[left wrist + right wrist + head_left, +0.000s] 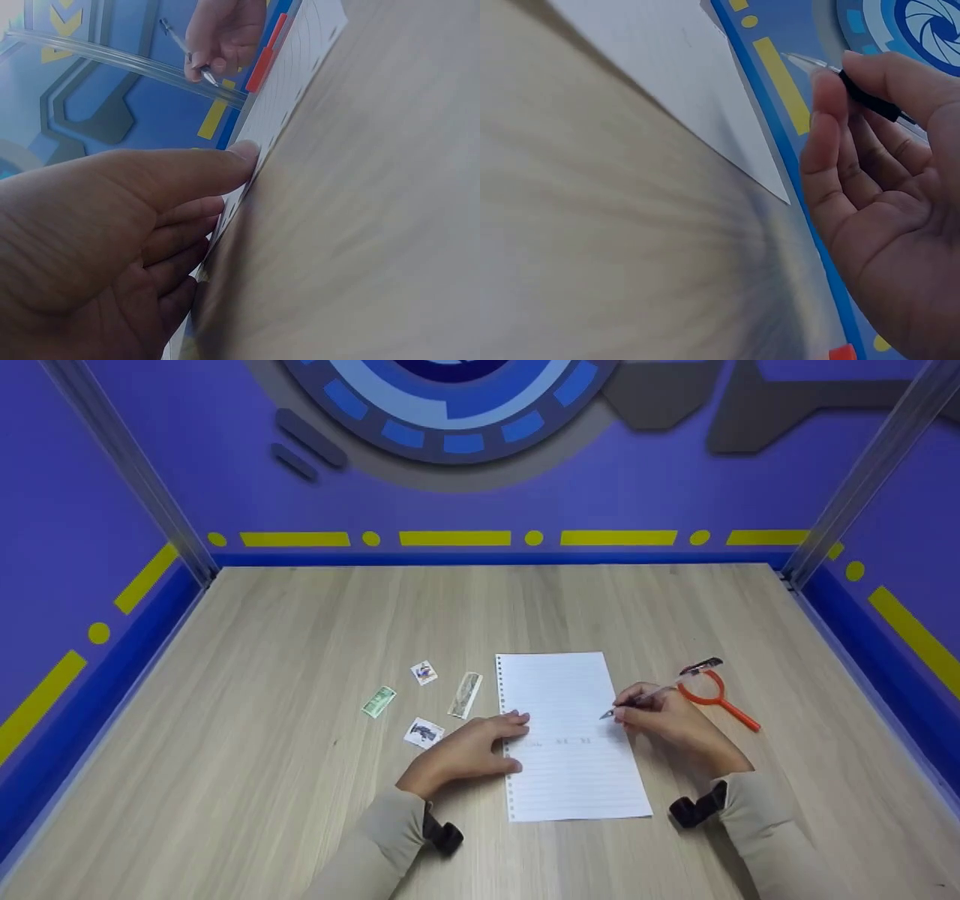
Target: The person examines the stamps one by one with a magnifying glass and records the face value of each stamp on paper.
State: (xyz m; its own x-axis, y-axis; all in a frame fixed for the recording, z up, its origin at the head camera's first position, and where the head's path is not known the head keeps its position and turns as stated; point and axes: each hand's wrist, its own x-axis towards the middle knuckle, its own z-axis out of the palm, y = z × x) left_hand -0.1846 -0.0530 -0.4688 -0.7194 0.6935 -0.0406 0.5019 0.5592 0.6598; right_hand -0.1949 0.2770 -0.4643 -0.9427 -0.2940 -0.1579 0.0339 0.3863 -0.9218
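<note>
A lined sheet of paper (570, 787) with holes down its left edge lies on the table, bearing faint writing across its middle. My left hand (469, 750) rests on that left edge, thumb and fingertips spread on the paper; the left wrist view shows the thumb at the punched holes. Over the sheet's right edge, my right hand (671, 720) pinches a pen (641, 699) between thumb and fingers. In the right wrist view the tip of the pen (870, 97) points away from the palm, above the paper (682, 82).
Left of the sheet lie several small stamps: a green one (379, 701), a long greyish one (466, 695), a white one with a coloured figure (424, 673) and one with a dark picture (424, 733). An orange magnifying glass (739, 714) lies beyond my right hand. Blue walls enclose the wooden table (300, 645).
</note>
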